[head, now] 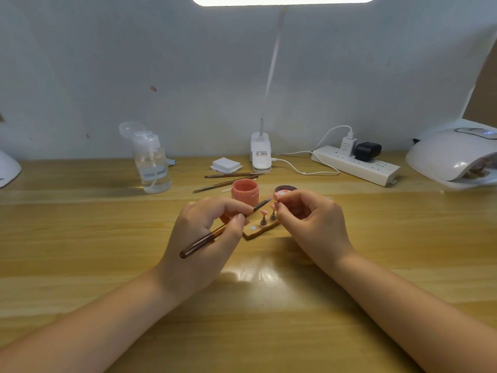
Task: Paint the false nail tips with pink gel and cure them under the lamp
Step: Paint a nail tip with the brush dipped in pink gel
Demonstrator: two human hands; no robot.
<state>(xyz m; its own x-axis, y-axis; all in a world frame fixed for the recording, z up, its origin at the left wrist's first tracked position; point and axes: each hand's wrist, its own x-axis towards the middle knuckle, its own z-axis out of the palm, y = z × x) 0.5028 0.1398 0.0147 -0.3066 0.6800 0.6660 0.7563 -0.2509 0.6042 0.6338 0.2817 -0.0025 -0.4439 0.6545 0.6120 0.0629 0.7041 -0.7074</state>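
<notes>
Centrally, open jar (245, 191) of pink gel (244, 186).

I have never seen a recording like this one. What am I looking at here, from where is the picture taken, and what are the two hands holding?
There is no machine here: a person works with bare hands. The single picture comes from a camera worn on the head, looking forward and down at a wooden table.

The left hand holds a thin brown brush like a pen. Its bristles point at a small nail tip pinched in the fingers of the right hand.

Between the hands lies a small wooden stand with two more tips on little posts. Behind it are an open jar of pink gel and its lid.

Further back: spare brushes, a clear pump bottle, a clip-on desk light, a power strip, and at the right the white curing lamp.
</notes>
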